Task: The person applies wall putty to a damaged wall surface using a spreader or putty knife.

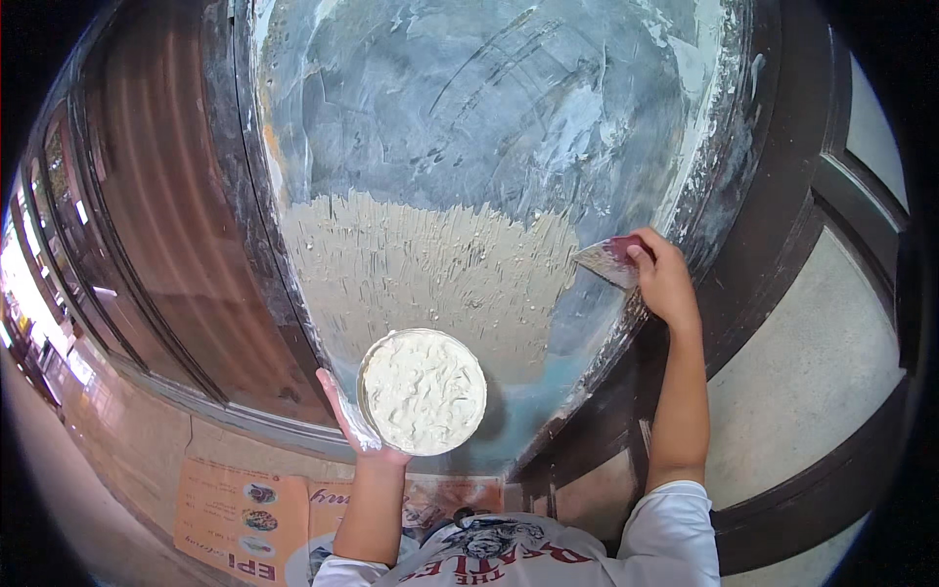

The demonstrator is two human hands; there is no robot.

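My left hand [362,430] supports a round container of white paste [422,391] from below and its left side, with white smears on the fingers. My right hand [657,274] grips a scraper [608,262] with a maroon part and a paste-coated blade, held at the right edge of a beige, streaky coat [421,264]. That coat covers the lower middle of an upright grey-blue panel [479,108], whose upper part shows dark scratches and pale patches. The panel's side edges are rough and flecked with white.
Dark-framed brown panes [156,225] stand on the left, with a bright opening beyond. A dark wooden frame with pale panels [802,342] is on the right. Orange printed sheets [235,509] lie on the tiled floor [137,421] below.
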